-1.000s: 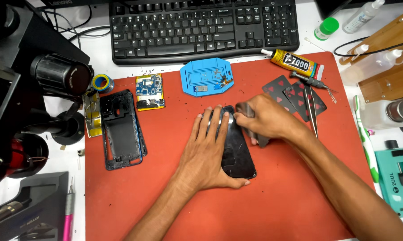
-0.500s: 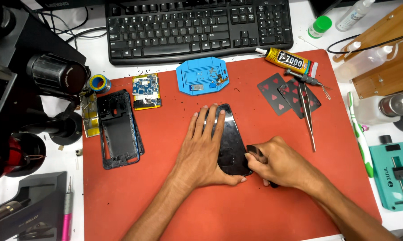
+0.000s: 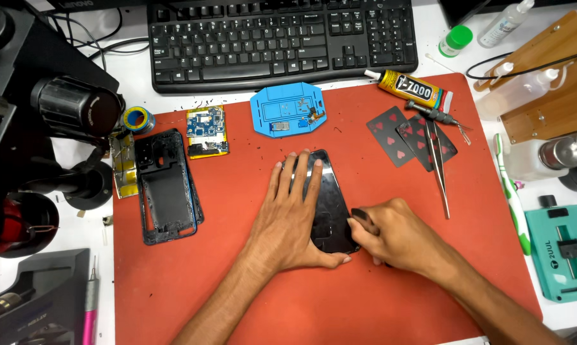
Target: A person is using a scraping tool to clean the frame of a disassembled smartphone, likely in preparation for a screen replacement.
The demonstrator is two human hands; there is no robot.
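Observation:
A black phone panel point(image 3: 332, 191) lies face down in the middle of the red mat point(image 3: 237, 300). My left hand point(image 3: 287, 220) rests flat on its left half, fingers spread, with the thumb along its bottom edge, pinning it down. My right hand point(image 3: 400, 241) is closed on a thin dark card point(image 3: 360, 215) whose tip meets the panel's lower right edge. Most of the panel's lower part is hidden under my hands.
A black phone frame point(image 3: 167, 188), a small circuit board point(image 3: 206, 131) and a blue holder point(image 3: 287, 110) lie on the mat's upper left. Playing cards point(image 3: 411, 135), tweezers point(image 3: 438, 166) and a glue tube point(image 3: 406, 86) lie at right. A keyboard point(image 3: 282, 38) is behind, a microscope point(image 3: 58, 108) at left.
My right hand slid with the card from the panel's upper right edge down to its lower right edge. My left hand stayed pressed on the panel.

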